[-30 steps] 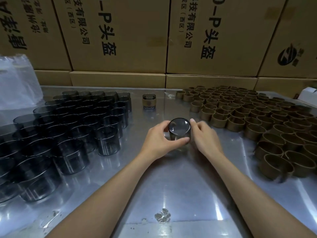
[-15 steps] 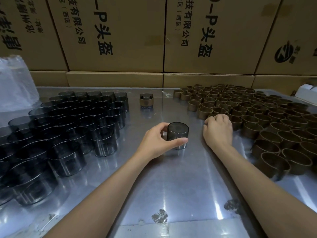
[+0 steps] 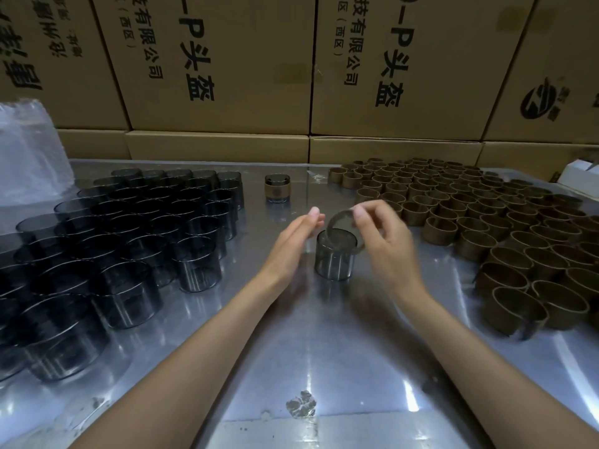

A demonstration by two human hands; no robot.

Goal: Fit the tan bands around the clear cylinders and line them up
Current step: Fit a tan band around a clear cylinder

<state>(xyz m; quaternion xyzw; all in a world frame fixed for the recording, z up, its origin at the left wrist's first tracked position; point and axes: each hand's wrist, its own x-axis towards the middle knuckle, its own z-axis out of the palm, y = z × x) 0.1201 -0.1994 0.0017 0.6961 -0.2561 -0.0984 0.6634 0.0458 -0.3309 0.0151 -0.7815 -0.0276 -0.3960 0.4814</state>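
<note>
On a metal bench [image 3: 324,351], one banded cylinder [image 3: 277,190] stands finished, while the right hand [image 3: 385,244] pinches a tan band [image 3: 340,223] tilted over a bare clear cylinder [image 3: 335,259], the left hand [image 3: 291,244] open beside it, and many cylinders and bands wait.

I see one smoky clear plastic cylinder [image 3: 334,260] standing upright alone at mid-table. A thin tan ring band [image 3: 338,222] is tilted above its open rim. Bare cylinders [image 3: 129,228] crowd the left, loose bands [image 3: 486,222] the right; one banded cylinder [image 3: 277,187] stands behind.
</note>
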